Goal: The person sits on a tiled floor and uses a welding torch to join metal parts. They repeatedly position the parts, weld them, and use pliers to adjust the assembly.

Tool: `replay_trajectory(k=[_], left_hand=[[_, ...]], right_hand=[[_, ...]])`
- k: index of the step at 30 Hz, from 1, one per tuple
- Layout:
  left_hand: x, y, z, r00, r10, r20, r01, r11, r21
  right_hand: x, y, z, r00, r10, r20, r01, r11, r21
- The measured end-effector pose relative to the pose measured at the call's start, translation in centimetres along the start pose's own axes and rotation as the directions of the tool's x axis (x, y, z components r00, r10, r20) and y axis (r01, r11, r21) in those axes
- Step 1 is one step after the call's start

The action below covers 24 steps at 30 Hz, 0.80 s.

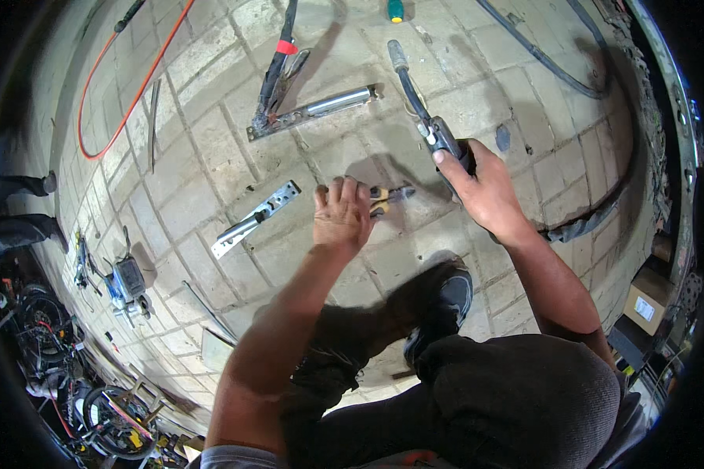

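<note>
Left grip (343,213) closed round yellow-and-black steel-jawed pliers (396,192) over pale brick floor (211,129), jaws toward right; right grip (481,184) closed round black-handled welding torch (443,139), long axis running forward-left to grey cylindrical nozzle (397,55); torch handle right of pliers, apart; nozzle well beyond

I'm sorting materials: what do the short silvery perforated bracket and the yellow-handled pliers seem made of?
Short silvery perforated bracket: probably bare or plated metal, smooth, since it glints brightly. Yellow-handled pliers: the dull grey head suggests steel; matte yellow grips suggest plastic or rubber.
</note>
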<state>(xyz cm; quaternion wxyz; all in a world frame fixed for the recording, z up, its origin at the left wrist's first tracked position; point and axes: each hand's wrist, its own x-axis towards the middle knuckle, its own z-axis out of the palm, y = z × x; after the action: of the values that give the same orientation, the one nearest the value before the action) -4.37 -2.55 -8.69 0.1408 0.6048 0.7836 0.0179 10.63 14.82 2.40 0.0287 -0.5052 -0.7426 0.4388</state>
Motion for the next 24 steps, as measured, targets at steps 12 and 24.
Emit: replay_trajectory(k=[12,24], left_hand=[[5.2,-8.4,-5.9,0.921,-0.37,-0.124,0.356,0.927,-0.119],[4.8,-9.0,-4.1,0.94,-0.322,-0.116,0.325,0.946,0.003]], right_hand=[[-1.9,2.5,3.9,0.967,-0.133,0.216,0.154,0.985,-0.082],[-2.6,2.9,6.3,0.951,-0.217,0.219,0.243,0.964,-0.102]])
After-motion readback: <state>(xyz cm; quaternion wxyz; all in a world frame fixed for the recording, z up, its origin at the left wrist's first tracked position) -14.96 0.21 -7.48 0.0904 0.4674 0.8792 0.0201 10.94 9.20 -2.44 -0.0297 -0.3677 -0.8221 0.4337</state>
